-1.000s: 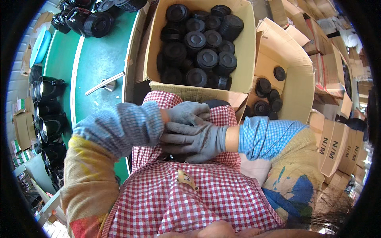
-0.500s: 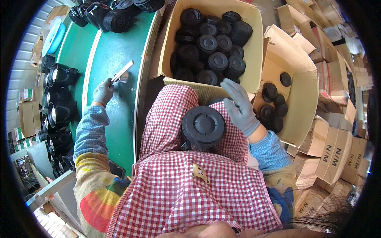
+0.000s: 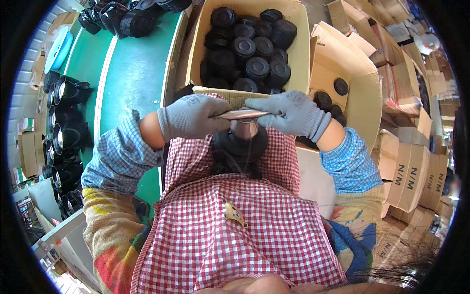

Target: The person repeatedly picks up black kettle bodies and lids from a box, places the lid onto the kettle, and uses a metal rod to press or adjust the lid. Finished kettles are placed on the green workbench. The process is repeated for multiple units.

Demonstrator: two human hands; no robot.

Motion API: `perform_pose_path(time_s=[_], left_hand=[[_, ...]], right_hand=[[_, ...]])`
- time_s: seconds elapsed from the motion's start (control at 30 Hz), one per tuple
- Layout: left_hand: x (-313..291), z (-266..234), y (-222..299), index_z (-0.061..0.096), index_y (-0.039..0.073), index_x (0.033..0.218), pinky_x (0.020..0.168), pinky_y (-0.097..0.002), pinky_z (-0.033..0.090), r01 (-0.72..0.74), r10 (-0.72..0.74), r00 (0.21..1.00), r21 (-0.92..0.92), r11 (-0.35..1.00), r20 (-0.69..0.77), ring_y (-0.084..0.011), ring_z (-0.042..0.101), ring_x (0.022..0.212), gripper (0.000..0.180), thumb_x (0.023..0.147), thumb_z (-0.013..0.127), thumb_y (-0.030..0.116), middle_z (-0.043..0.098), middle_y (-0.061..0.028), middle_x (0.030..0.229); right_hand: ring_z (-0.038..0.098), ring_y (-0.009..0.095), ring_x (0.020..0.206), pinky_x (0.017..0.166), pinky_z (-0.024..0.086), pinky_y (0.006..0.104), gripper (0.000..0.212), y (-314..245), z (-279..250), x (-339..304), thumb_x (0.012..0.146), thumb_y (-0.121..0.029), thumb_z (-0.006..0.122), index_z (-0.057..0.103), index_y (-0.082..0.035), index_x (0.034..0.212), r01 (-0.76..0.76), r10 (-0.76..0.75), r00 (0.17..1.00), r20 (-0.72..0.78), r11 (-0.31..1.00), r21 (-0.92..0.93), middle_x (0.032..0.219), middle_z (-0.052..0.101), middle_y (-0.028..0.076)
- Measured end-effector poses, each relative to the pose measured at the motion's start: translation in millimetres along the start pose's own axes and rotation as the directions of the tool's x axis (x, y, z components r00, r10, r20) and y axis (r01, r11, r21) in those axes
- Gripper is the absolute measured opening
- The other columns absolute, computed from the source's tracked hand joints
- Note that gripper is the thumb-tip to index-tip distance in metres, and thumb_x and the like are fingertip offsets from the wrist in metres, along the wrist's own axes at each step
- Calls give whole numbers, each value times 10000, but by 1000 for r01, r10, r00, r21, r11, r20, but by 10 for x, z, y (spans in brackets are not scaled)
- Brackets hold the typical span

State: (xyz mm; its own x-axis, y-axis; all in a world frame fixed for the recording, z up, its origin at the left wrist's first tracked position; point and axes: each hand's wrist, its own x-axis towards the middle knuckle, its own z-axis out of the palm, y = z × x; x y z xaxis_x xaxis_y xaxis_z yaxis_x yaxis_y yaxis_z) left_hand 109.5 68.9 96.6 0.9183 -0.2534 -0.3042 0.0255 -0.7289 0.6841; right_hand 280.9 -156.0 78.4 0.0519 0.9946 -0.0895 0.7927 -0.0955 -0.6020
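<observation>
**A:** ok so what are the hands up to here? Kinda hard to follow with all that fisheye bend.

**B:** Both are on the same thing, a metal tool (image 3: 244, 129) with a crossbar on top and a cone-shaped end pointing down. Left hand (image 3: 195, 117) has its fingers closed around the left end of the bar, right hand (image 3: 293, 114) has the other end, fingers wrapped on too. Grey gloves on both.

**A:** And where's the tool sitting?

**B:** Right over the lap, cone end at the top of a round black piece (image 3: 239, 148) that's between the thighs, in front of the checked apron (image 3: 235, 245). Can't tell if it's pressing on it or just above, the hands hide a fair bit.

**A:** What else is around?

**B:** Big cardboard box (image 3: 300, 54) just past the hands, loaded with black round lids (image 3: 257, 67). Second box (image 3: 360, 105) to its right, with only a few black discs (image 3: 340, 86). Green bench (image 3: 134, 63) on the left, row of black pots (image 3: 66, 139) along its far side, plus a blue basin (image 3: 58, 49) near the far end. Cartons (image 3: 410, 183) piled up on the right.
</observation>
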Motion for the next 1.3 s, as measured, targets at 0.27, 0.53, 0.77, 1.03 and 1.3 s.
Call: perform_pose_path(time_s=[0.27, 0.53, 0.77, 1.03, 1.3], left_hand=[[125, 134, -144, 686, 64, 1237, 811, -439, 556, -59, 61, 997, -72, 996, 38, -376, 707, 914, 371, 939, 664, 284, 716, -208, 978], [134, 109, 3, 643, 133, 1288, 715, -472, 553, -44, 26, 993, 164, 986, 113, -370, 710, 805, 397, 933, 664, 309, 705, -176, 868], [89, 237, 44, 605, 34, 1148, 719, -502, 532, 64, -57, 988, -47, 997, 144, -415, 680, 783, 370, 1040, 501, 373, 666, -225, 834], [192, 322, -278, 672, 26, 1111, 764, -481, 532, 47, -27, 994, -198, 979, 106, -399, 683, 825, 374, 1051, 485, 344, 684, -226, 891], [334, 229, -507, 721, 27, 1120, 842, -457, 541, 124, -87, 981, -223, 967, 171, -360, 704, 891, 460, 1064, 474, 411, 719, -207, 924]], right_hand=[[710, 352, 985, 852, 562, 440, 432, 7, 376, -264, 991, -372, 595, 647, -147, 1355, -100, 103, 990, -100, 994, 36, 1122, 725, 174], [722, 347, 823, 767, 562, 475, 469, -145, 42, -128, 979, -410, 568, 595, -203, 1400, -69, 113, 965, 238, 980, -187, 963, 734, 168], [694, 359, 794, 724, 546, 475, 460, 359, 222, 51, 878, -476, 668, 649, -234, 1269, 139, -154, 961, 229, 987, 82, 877, 705, 122], [669, 368, 1058, 907, 532, 460, 638, 340, 338, 67, 959, -420, 582, 451, -174, 1533, 71, -132, 957, 259, 970, 232, 1218, 673, 183], [710, 378, 945, 858, 564, 458, 643, 92, 290, 42, 1016, -487, 473, 367, -196, 1579, -283, 168, 899, 404, 928, 243, 1091, 708, 217]])
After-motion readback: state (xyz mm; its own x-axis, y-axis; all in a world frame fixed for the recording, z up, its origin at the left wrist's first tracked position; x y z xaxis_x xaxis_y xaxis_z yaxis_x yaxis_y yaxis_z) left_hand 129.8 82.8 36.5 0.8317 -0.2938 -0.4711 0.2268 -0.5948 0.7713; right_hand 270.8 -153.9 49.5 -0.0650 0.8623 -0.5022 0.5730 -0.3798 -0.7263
